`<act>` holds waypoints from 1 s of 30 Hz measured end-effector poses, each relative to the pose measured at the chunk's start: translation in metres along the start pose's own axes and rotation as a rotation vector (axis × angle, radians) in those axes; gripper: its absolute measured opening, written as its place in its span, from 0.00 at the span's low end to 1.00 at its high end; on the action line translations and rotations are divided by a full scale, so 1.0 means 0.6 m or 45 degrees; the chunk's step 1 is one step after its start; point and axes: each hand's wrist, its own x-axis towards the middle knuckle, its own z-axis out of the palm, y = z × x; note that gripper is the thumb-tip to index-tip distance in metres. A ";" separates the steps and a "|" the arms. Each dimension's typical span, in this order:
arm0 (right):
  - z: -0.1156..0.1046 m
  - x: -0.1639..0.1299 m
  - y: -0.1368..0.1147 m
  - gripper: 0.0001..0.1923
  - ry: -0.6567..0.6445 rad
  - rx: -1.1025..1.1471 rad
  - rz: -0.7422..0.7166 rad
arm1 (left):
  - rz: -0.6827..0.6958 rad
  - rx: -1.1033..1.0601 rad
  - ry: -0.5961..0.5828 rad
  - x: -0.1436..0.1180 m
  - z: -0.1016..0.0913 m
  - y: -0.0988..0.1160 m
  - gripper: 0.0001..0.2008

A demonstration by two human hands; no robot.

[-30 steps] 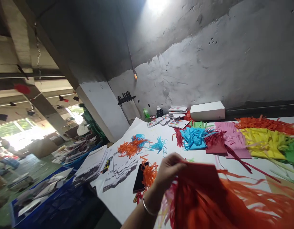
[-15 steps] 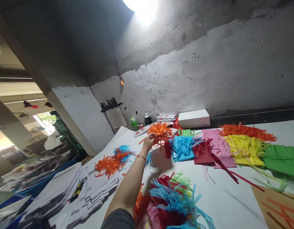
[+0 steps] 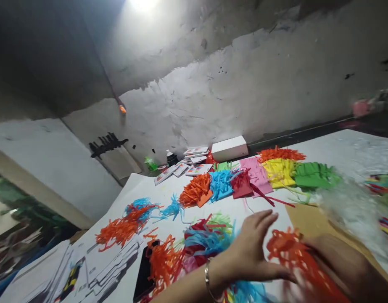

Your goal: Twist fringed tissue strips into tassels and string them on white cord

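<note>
My left hand [image 3: 252, 248], with a bracelet at the wrist, has its fingers spread and its thumb near an orange-red bundle of fringed paper strips [image 3: 302, 256]. My right hand [image 3: 345, 261], partly blurred, is closed around that bundle at the lower right. Under my left forearm lies a mixed pile of blue, red and light green fringed paper [image 3: 206, 240]. Beside it is a loose heap of orange strips [image 3: 165, 261], partly over a black phone-like object [image 3: 145, 273].
Fringed paper stacks lie in a row behind: orange [image 3: 195, 191], blue [image 3: 221, 185], dark red [image 3: 241, 185], pink [image 3: 255, 172], yellow [image 3: 280, 172] and green [image 3: 316, 174]. A white box [image 3: 230, 148] stands by the wall. A yellow-black cutter [image 3: 70, 280] lies at left; clear plastic [image 3: 354, 214] at right.
My left hand has come back from the far side of the table to the front right. An orange stack now sits beside the blue one. My right hand has come into view with the orange-red bundle.
</note>
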 end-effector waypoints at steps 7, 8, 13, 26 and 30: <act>-0.090 0.033 -0.001 0.16 -0.103 -0.096 -0.262 | -0.112 0.158 0.094 0.035 0.086 0.024 0.23; -0.111 0.027 0.003 0.18 -0.093 -0.153 -0.303 | -0.097 0.173 0.110 0.036 0.081 0.022 0.20; -0.169 -0.042 -0.017 0.23 -0.230 -0.210 -0.481 | 0.012 0.310 0.242 -0.011 0.047 0.051 0.18; -0.030 -0.247 -0.137 0.21 -0.419 0.027 -0.097 | -0.059 0.689 -0.024 -0.274 0.247 0.111 0.39; -0.020 -0.252 -0.157 0.16 -0.400 0.074 0.018 | -0.223 0.592 0.290 -0.233 0.300 0.132 0.20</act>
